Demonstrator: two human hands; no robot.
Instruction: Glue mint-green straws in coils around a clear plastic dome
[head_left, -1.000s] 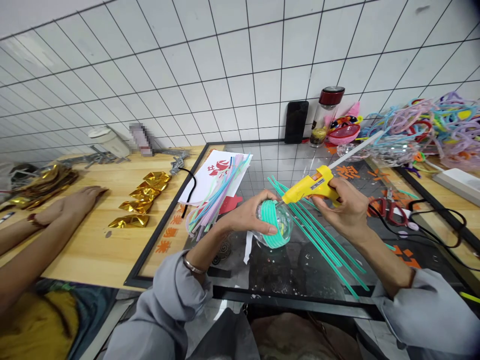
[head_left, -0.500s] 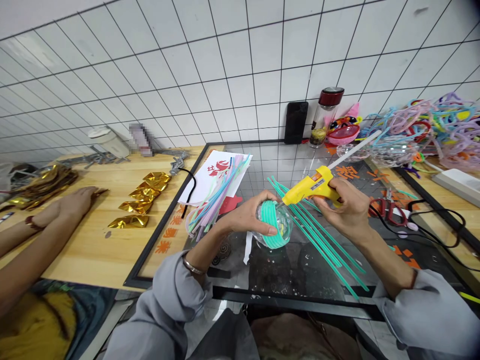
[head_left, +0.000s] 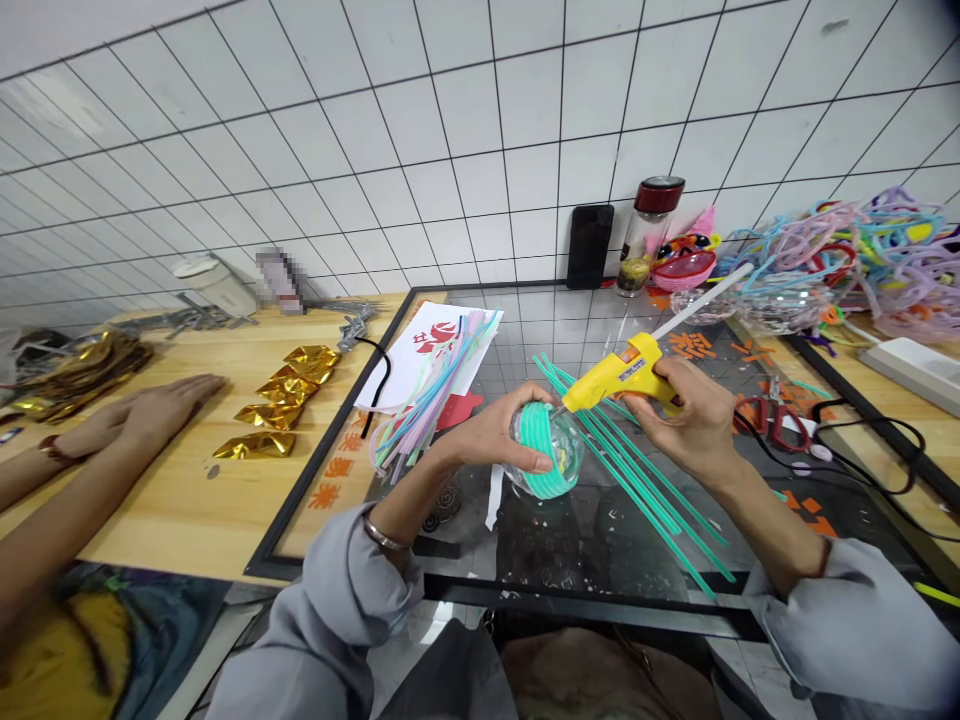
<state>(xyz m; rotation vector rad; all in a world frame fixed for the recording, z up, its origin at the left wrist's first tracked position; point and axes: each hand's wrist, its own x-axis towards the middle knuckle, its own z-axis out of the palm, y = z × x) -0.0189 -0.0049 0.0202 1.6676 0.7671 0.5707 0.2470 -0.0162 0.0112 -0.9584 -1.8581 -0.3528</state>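
Note:
My left hand [head_left: 495, 437] grips a clear round plastic container [head_left: 568, 450] with bands of green tubing [head_left: 537, 432] wound around it. Its thumb lies across the green bands. In my right hand [head_left: 697, 410] is a yellow hot glue gun [head_left: 619, 375], fingers wrapped round the handle. A long white glue stick [head_left: 701, 302] sticks out of its back end. The gun's nozzle points down to the left, at the container's upper rim; whether it touches cannot be made out. Several loose green straws [head_left: 652, 490] lie on the glass between my hands.
Pastel straws [head_left: 442, 385] lie on a white sheet [head_left: 409, 345] to the left. Red-handled scissors [head_left: 780, 420] and a black cord [head_left: 877, 470] are at right. Behind stand a phone [head_left: 590, 246], a glass bottle [head_left: 642, 250] and tangled tubes [head_left: 862, 250]. A co-worker's hands [head_left: 161, 405] rest near gold foil pieces [head_left: 289, 385].
My hands, the glue gun and the container hold nearly the same pose. At left, the co-worker's hands now lie flatter on the table, and the gold piece by their fingers no longer shows.

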